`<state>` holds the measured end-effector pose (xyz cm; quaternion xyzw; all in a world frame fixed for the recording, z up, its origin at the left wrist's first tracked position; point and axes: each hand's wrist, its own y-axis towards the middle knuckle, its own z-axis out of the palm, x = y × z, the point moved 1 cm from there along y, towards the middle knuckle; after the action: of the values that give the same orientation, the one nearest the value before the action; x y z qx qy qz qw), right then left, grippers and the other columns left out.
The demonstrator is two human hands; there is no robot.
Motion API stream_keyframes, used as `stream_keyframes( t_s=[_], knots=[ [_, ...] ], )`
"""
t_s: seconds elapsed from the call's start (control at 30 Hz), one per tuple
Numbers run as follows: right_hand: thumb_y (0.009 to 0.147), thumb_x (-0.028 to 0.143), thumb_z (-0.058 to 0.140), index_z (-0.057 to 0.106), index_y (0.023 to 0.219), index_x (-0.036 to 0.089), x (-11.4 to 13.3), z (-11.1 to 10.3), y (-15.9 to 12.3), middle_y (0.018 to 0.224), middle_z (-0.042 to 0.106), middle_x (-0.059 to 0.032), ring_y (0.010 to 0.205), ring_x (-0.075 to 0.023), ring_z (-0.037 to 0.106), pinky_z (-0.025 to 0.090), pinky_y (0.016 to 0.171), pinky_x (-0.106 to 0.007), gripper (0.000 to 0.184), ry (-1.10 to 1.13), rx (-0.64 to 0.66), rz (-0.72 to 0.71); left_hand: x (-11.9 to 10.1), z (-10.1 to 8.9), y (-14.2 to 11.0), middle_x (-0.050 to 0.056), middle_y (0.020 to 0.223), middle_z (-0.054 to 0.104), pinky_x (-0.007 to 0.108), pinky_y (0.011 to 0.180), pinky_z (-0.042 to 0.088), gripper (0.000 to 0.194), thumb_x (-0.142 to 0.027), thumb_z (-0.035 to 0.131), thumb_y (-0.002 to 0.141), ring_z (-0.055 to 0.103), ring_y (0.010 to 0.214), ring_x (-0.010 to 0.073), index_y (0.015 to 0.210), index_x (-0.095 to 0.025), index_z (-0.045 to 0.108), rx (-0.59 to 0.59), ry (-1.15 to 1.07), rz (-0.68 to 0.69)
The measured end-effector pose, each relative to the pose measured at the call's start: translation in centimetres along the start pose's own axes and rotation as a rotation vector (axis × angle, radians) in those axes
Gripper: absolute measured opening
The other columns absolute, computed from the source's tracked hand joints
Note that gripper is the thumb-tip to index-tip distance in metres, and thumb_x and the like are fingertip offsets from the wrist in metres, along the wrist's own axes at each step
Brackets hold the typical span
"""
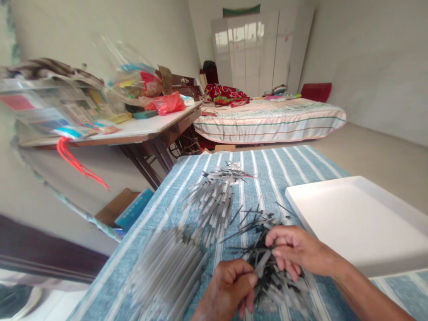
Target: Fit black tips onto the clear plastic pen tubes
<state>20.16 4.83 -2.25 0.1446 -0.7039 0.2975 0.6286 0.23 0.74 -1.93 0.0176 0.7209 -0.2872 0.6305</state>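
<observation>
In the head view my left hand (pixel 232 285) is closed, thumb and forefinger pinching the lower end of a short clear plastic piece (pixel 263 265). My right hand (pixel 299 249) is closed at the piece's upper end; whatever lies between its fingertips is too small to make out. Below both hands spreads a loose pile of black and clear plastic parts (pixel 281 290), with thin black sticks poking out. To the left lies a thick stack of translucent grey tubes (pixel 163 272), blurred. Behind it are several pen-like tubes with pale tips (pixel 214 205).
A blue striped cloth (pixel 267 169) covers the table. On the right stands a shallow white tray (pixel 354 218). A side table (pixel 140 127) holding bags and boxes is at the left. Farther back are a bed (pixel 267 120) and a white wardrobe (pixel 250 58).
</observation>
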Motion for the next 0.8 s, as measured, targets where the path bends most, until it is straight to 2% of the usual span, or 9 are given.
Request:
stream_keyframes(
  t_s=[0.07, 0.2, 0.33, 0.5, 0.67, 0.73, 0.8],
  knots=[
    [0.077, 0.042, 0.057, 0.049, 0.095, 0.018, 0.01, -0.03, 0.02, 0.059, 0.060, 0.0053, 0.035, -0.0047, 0.052, 0.032, 0.033, -0.011, 0.031, 0.014, 0.025, 0.015, -0.04, 0.06, -0.04, -0.003, 0.042, 0.054, 0.016, 0.034, 0.025, 0.022, -0.031, 0.051, 0.077, 0.035, 0.031, 0.0039, 0.062, -0.014, 0.052, 0.007, -0.001, -0.010],
    [0.081, 0.046, 0.048, 0.049, 0.073, 0.015, -0.02, -0.02, 0.12, 0.048, 0.056, 0.0056, 0.029, -0.0034, 0.047, 0.027, 0.029, -0.010, 0.032, -0.035, -0.017, 0.014, -0.03, 0.00, 0.01, -0.003, 0.042, 0.054, 0.015, 0.034, 0.026, 0.021, -0.029, 0.052, 0.077, 0.036, 0.031, 0.0042, 0.063, -0.014, 0.053, 0.014, 0.007, -0.028],
    [0.076, 0.042, 0.058, 0.049, 0.092, 0.017, -0.13, 0.10, 0.17, 0.060, 0.062, 0.0042, 0.035, -0.0052, 0.054, 0.036, 0.033, -0.012, 0.032, 0.032, 0.050, 0.024, -0.02, 0.01, -0.01, -0.003, 0.043, 0.054, 0.015, 0.034, 0.026, 0.021, -0.029, 0.051, 0.078, 0.036, 0.031, 0.0040, 0.063, -0.014, 0.052, 0.010, 0.013, -0.016],
    [0.080, 0.044, 0.050, 0.046, 0.071, 0.015, -0.44, -0.03, 0.38, 0.050, 0.059, 0.0036, 0.031, -0.0053, 0.052, 0.032, 0.030, -0.010, 0.031, 0.030, 0.005, 0.027, -0.01, -0.02, -0.10, -0.003, 0.043, 0.054, 0.015, 0.034, 0.026, 0.021, -0.029, 0.050, 0.078, 0.036, 0.032, 0.0041, 0.063, -0.014, 0.052, 0.013, 0.023, -0.025],
    [0.080, 0.039, 0.053, 0.049, 0.088, 0.017, -0.21, -0.70, 0.20, 0.066, 0.062, 0.0026, 0.036, -0.0045, 0.055, 0.035, 0.032, -0.010, 0.024, 0.016, 0.004, 0.003, 0.08, -0.28, -0.10, -0.003, 0.043, 0.054, 0.015, 0.035, 0.025, 0.022, -0.029, 0.049, 0.079, 0.036, 0.032, 0.0039, 0.062, -0.014, 0.052, 0.009, 0.025, -0.022],
    [0.080, 0.039, 0.052, 0.050, 0.098, 0.019, -0.26, -0.70, 0.16, 0.064, 0.061, 0.0040, 0.032, -0.0031, 0.050, 0.031, 0.029, -0.010, 0.027, -0.019, 0.007, 0.026, 0.06, -0.25, -0.04, -0.003, 0.044, 0.054, 0.016, 0.035, 0.026, 0.022, -0.029, 0.049, 0.079, 0.036, 0.032, 0.0040, 0.062, -0.014, 0.052, 0.002, 0.032, -0.012],
    [0.081, 0.040, 0.050, 0.052, 0.097, 0.018, -0.42, -0.48, 0.23, 0.055, 0.059, 0.0057, 0.028, -0.0031, 0.047, 0.029, 0.028, -0.010, 0.027, -0.038, 0.004, 0.039, 0.01, -0.11, 0.02, -0.003, 0.043, 0.054, 0.016, 0.035, 0.026, 0.022, -0.029, 0.049, 0.078, 0.036, 0.032, 0.0042, 0.063, -0.014, 0.052, -0.005, 0.047, -0.013]
  ],
)
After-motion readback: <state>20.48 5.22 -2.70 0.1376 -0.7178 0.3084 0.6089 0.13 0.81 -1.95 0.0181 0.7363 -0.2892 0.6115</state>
